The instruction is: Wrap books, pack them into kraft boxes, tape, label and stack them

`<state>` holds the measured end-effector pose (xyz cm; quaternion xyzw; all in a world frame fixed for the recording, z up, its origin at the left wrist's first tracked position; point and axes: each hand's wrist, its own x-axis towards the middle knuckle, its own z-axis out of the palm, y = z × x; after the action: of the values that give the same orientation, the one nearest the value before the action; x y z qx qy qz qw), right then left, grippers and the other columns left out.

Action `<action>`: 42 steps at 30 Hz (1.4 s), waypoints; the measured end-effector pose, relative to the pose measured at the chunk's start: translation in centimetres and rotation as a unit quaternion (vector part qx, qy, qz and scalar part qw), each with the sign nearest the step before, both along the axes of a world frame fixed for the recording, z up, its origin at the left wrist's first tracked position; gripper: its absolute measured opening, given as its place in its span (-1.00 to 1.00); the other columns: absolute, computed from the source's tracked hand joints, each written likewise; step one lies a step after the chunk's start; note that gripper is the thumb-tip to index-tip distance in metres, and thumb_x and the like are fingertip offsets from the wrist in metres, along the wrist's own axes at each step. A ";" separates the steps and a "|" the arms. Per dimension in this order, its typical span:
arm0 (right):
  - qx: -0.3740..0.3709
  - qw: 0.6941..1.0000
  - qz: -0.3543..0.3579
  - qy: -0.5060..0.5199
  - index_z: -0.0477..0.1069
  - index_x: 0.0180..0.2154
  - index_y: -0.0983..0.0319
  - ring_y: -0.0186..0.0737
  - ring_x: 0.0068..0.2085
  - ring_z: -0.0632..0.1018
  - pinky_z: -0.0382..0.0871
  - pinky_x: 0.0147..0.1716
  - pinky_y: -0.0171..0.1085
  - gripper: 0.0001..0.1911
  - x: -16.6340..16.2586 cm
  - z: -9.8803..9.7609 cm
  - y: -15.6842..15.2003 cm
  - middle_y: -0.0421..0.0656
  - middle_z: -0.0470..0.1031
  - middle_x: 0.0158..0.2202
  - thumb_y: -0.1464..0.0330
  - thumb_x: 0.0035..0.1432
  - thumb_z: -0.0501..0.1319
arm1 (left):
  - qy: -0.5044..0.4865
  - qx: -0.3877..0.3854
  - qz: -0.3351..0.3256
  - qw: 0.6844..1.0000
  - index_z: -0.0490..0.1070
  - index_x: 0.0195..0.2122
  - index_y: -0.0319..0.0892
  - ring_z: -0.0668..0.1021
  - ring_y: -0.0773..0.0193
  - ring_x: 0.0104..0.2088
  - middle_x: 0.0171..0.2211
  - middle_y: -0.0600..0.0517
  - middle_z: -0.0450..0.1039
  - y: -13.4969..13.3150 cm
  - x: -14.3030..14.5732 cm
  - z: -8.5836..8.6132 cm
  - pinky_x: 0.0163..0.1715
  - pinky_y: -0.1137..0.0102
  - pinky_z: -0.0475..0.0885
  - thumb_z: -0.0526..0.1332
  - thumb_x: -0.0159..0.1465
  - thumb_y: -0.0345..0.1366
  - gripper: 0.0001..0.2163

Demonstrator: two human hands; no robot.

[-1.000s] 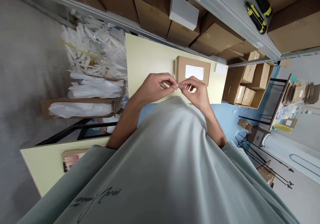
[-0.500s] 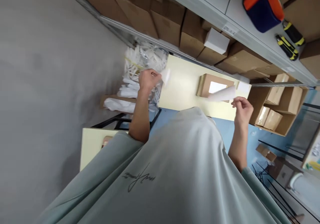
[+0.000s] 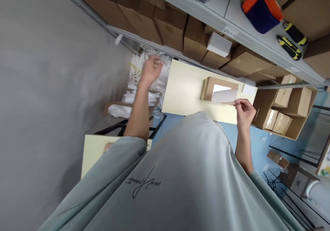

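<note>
My right hand pinches the corner of a white paper slip, perhaps a label, over the table's right part. The slip hangs slightly curled in front of a brown cardboard box and partly covers the white label on it. Out to the left, my left hand is raised over a heap of crumpled white paper strips. Its fingers are apart, a little blurred, with nothing in them. A small white scrap shows in front of the shelf frame and wall, away from that hand.
Beneath the hands is a cream table with a white card at its right end. Behind it a metal shelf holds cardboard boxes, an orange-and-blue holder and yellow-black cutters. An open carton stands right; a grey wall left.
My left hand has let go of the small white scrap and moved up and slightly left; the scrap is now farther left. My right hand has shifted slightly left with its slip.
</note>
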<state>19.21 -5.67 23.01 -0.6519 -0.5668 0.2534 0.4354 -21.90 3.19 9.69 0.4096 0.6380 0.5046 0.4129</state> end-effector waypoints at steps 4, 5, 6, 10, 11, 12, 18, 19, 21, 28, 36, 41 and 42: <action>0.115 0.982 0.087 -0.124 0.62 -0.24 0.13 -0.18 -0.25 0.61 0.52 -0.28 -0.20 -0.87 0.3 0.0 -0.4 -0.16 0.62 -0.27 0.26 0.42 0.37 | -0.312 -0.107 -0.199 0.923 0.57 -0.14 -0.16 0.79 0.02 0.01 0.00 -0.22 0.76 -3.0 12.5 0.9 0.19 0.02 0.68 0.52 0.41 0.06 -0.62; 0.131 0.971 0.127 -0.155 0.62 -0.20 0.11 -0.15 -0.22 0.62 0.54 -0.26 -0.17 -0.89 0.5 -0.1 -0.7 -0.14 0.63 -0.24 0.29 0.46 0.35 | -0.374 -0.120 -0.219 0.893 0.56 -0.13 -0.17 0.80 -0.01 0.02 0.01 -0.24 0.76 -4.0 15.4 1.3 0.17 0.04 0.69 0.52 0.40 0.12 -0.58; 0.138 0.958 0.169 -0.186 0.62 -0.16 0.10 -0.12 -0.18 0.64 0.56 -0.21 -0.15 -0.90 0.8 -0.4 -1.1 -0.12 0.64 -0.21 0.32 0.49 0.34 | -0.420 -0.131 -0.225 0.869 0.56 -0.13 -0.16 0.80 -0.02 0.02 0.00 -0.24 0.77 -4.9 17.9 1.8 0.15 0.06 0.70 0.53 0.38 0.16 -0.54; 0.163 0.897 0.290 -0.291 0.61 -0.08 0.11 -0.10 -0.16 0.64 0.56 -0.13 -0.11 -0.89 3.1 -2.6 -2.9 -0.09 0.66 -0.17 0.42 0.54 0.31 | -0.465 -0.149 -0.182 0.853 0.53 -0.15 -0.16 0.80 0.05 -0.04 -0.12 -0.13 0.77 -6.5 23.5 2.7 0.01 0.22 0.71 0.55 0.37 0.15 -0.54; 0.172 0.885 0.303 -0.309 0.61 -0.08 0.12 -0.11 -0.17 0.64 0.54 -0.14 -0.13 -0.89 3.9 -3.2 -3.4 -0.09 0.66 -0.18 0.43 0.55 0.31 | -0.457 -0.149 -0.175 0.859 0.54 -0.15 -0.16 0.80 0.07 -0.05 -0.15 -0.11 0.76 -6.6 24.1 2.7 -0.03 0.26 0.70 0.55 0.38 0.13 -0.55; 0.177 0.876 0.312 -0.322 0.61 -0.08 0.13 -0.12 -0.18 0.63 0.53 -0.16 -0.14 -0.88 4.7 -3.9 -3.8 -0.08 0.66 -0.18 0.44 0.55 0.30 | -0.446 -0.149 -0.172 0.866 0.54 -0.15 -0.16 0.79 0.09 -0.06 -0.16 -0.10 0.75 -6.5 24.5 2.7 -0.06 0.30 0.69 0.56 0.37 0.11 -0.56; 0.098 0.874 0.337 -0.335 0.61 -0.12 0.13 -0.12 -0.16 0.63 0.49 -0.17 -0.13 -0.79 8.3 -7.3 -5.1 -0.06 0.68 -0.16 0.44 0.60 0.22 | -0.369 -0.146 -0.168 0.902 0.57 -0.20 -0.13 0.71 0.23 -0.18 -0.18 0.00 0.69 -6.7 26.7 2.3 -0.22 0.44 0.60 0.70 0.15 0.02 -0.55; 0.081 0.876 0.342 -0.330 0.62 -0.11 0.13 -0.12 -0.16 0.63 0.48 -0.17 -0.13 -0.77 8.7 -7.7 -5.1 -0.06 0.68 -0.15 0.46 0.59 0.21 | -0.360 -0.147 -0.160 0.908 0.57 -0.21 -0.12 0.69 0.24 -0.20 -0.19 0.02 0.68 -6.8 27.2 2.2 -0.26 0.44 0.58 0.70 0.12 0.00 -0.55; 0.055 0.878 0.349 -0.323 0.63 -0.10 0.14 -0.13 -0.16 0.62 0.46 -0.17 -0.13 -0.73 9.5 -8.5 -5.1 -0.05 0.69 -0.13 0.49 0.59 0.17 | -0.342 -0.148 -0.138 0.918 0.59 -0.22 -0.11 0.67 0.25 -0.23 -0.21 0.03 0.66 -7.0 28.2 2.0 -0.30 0.44 0.55 0.71 0.09 -0.04 -0.57; -0.037 0.885 0.374 -0.274 0.67 -0.08 0.15 -0.09 -0.09 0.65 0.52 -0.12 -0.14 -0.75 12.0 -10.6 -4.9 -0.03 0.71 -0.07 0.51 0.54 0.22 | -0.274 -0.165 -0.083 0.944 0.68 -0.17 -0.11 0.68 0.18 -0.16 -0.16 -0.03 0.70 -7.7 31.2 1.1 -0.22 0.38 0.58 0.68 0.08 -0.04 -0.60; -0.097 0.971 0.208 -0.062 0.68 -0.13 0.11 -0.18 -0.24 0.64 0.60 -0.13 -0.16 -0.83 14.4 -10.1 -2.5 -0.14 0.69 -0.15 0.26 0.55 0.30 | -0.229 -0.113 -0.046 0.966 0.67 -0.20 -0.10 0.66 0.20 -0.20 -0.20 -0.01 0.68 -8.2 32.8 1.6 -0.19 0.36 0.58 0.65 0.09 0.05 -0.58; -0.023 0.987 0.144 -0.063 0.69 -0.06 0.09 -0.18 -0.22 0.60 0.58 -0.12 -0.14 -0.76 15.2 -8.9 0.4 -0.11 0.64 -0.09 0.18 0.60 0.26 | -0.133 -0.065 -0.099 0.984 0.67 -0.24 -0.11 0.67 0.13 -0.11 -0.17 -0.06 0.70 -8.6 33.4 3.4 -0.04 0.30 0.59 0.66 0.14 0.04 -0.62; -0.023 0.986 0.151 -0.065 0.69 -0.05 0.09 -0.19 -0.22 0.59 0.57 -0.12 -0.15 -0.77 15.3 -8.8 1.0 -0.12 0.63 -0.08 0.19 0.60 0.27 | -0.118 -0.060 -0.108 0.985 0.67 -0.25 -0.11 0.67 0.12 -0.10 -0.17 -0.07 0.70 -8.7 33.5 3.8 -0.02 0.29 0.59 0.65 0.16 0.04 -0.63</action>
<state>34.46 -4.70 14.26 -0.5840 -0.6795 0.2864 0.3393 11.56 -5.52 13.48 0.3876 0.5663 0.4627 0.5612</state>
